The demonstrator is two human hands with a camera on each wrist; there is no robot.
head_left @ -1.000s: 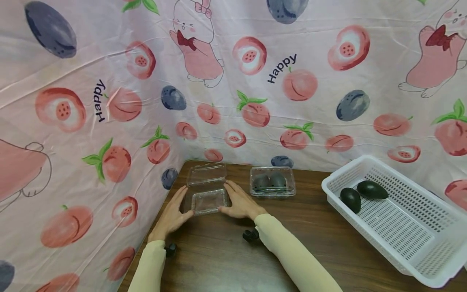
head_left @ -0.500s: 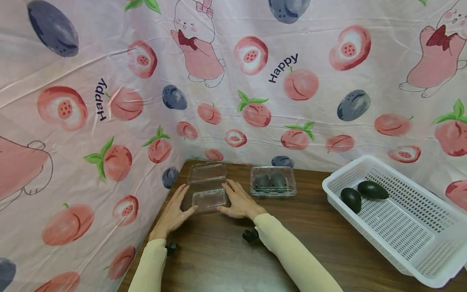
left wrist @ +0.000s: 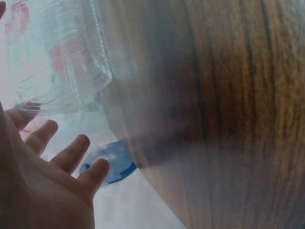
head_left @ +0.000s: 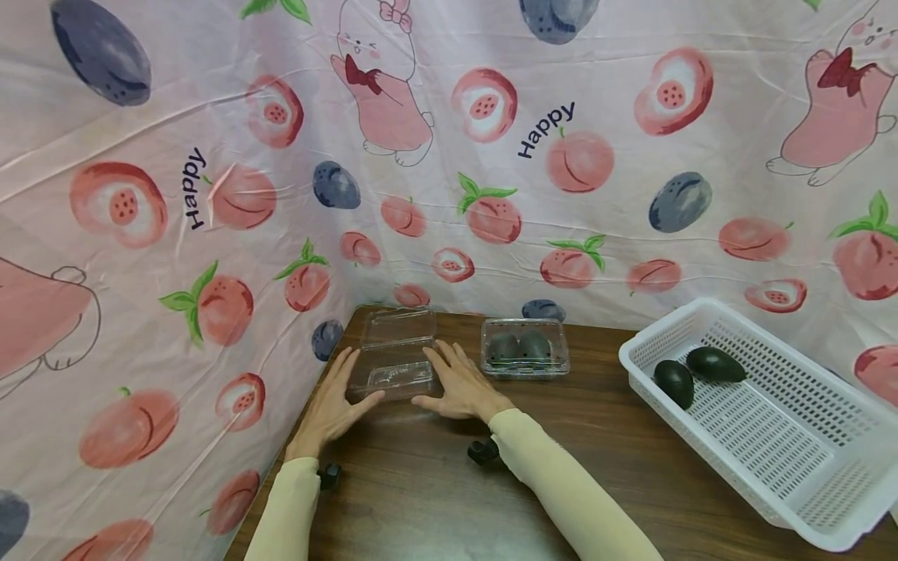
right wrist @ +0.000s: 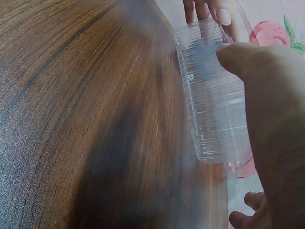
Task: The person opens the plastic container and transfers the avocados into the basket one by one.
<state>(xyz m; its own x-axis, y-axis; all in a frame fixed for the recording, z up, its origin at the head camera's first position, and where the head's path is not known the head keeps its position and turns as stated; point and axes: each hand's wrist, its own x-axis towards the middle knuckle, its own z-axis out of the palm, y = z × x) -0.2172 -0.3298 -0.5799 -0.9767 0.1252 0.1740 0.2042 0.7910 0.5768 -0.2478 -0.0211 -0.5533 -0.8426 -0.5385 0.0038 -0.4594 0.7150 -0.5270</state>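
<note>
A clear plastic clamshell container (head_left: 400,375) stands at the table's back left corner, its lid (head_left: 400,327) folded back away from me. My left hand (head_left: 330,409) is at its left side, fingers spread, thumb stretched along the front. On the opposite side is my right hand (head_left: 466,389), fingers reaching along the right wall and thumb pointing inward. In the left wrist view, one fingertip overlaps a corner of the clamshell (left wrist: 57,57); the other fingers stay apart from it. My right thumb (right wrist: 233,57) lies across the clamshell (right wrist: 212,105) in the right wrist view.
A closed clear box (head_left: 525,372) with two dark avocados inside stands right of my right hand. Further right, a white slotted basket (head_left: 779,448) holds two dark green avocados (head_left: 715,364). A patterned cloth (head_left: 449,195) hangs along the table's back and left edges.
The clamshell's front edge has shifted slightly away from me. My left thumb has moved a little inward and forward; both hands stay at the container's sides.
</note>
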